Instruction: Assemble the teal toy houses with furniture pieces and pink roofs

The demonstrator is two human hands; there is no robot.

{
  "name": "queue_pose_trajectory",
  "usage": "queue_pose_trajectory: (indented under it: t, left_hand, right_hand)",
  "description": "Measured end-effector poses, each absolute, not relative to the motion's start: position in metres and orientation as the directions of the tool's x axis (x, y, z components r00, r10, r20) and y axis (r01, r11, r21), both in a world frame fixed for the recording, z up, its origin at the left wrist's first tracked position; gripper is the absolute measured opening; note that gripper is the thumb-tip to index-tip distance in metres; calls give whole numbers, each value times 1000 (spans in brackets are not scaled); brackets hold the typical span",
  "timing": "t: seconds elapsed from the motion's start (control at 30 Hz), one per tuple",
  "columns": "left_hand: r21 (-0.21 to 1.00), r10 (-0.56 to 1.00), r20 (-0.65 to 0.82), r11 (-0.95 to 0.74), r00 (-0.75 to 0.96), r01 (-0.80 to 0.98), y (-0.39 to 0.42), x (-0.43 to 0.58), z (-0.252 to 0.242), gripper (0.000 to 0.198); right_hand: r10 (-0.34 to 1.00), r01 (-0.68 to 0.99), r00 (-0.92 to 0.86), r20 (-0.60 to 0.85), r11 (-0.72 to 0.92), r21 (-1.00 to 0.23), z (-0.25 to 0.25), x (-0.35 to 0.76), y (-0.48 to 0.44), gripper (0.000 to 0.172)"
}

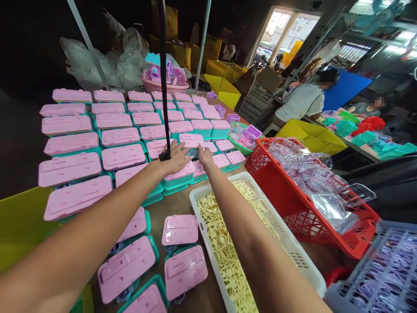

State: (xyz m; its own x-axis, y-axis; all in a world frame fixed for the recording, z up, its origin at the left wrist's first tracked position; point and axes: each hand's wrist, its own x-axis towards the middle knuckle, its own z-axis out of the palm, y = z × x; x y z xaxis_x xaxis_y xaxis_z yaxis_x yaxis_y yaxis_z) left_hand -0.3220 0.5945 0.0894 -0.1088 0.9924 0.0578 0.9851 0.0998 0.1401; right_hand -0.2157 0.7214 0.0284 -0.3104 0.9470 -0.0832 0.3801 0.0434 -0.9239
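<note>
Both my arms reach forward over rows of plastic boxes with pink lids and teal bases. A pink-lidded box (191, 140) is between my hands, among the other boxes. At its left and near side is my left hand (176, 157), fingers extended against it. My right hand (206, 157) has its fingers bent at the box's near right corner. The box's base is partly hidden by my fingers. Close below my hands is another pink-lidded box (179, 173) on a teal base. Several more lidded boxes (185, 269) lie nearer to me.
A white basket (199, 217) of pale yellow parts lies under my right forearm. Right of it are a red crate (276, 191) of clear plastic pieces and a crate (381, 269) of purple parts. A black rod (163, 78) hangs in front. A co-worker (302, 102) sits behind.
</note>
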Motion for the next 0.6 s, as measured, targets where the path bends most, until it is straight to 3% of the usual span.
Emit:
queue_pose_trajectory:
  t: [0.17, 0.6]
  left_hand:
    - [127, 988, 88, 112, -124, 986, 595, -323, 82, 52]
    - [148, 993, 75, 81, -93, 986, 583, -321, 98, 50]
  right_hand:
    - [983, 457, -179, -36, 51, -888, 42, -222, 717, 34]
    - [962, 482, -259, 87, 207, -851, 55, -214, 716, 22]
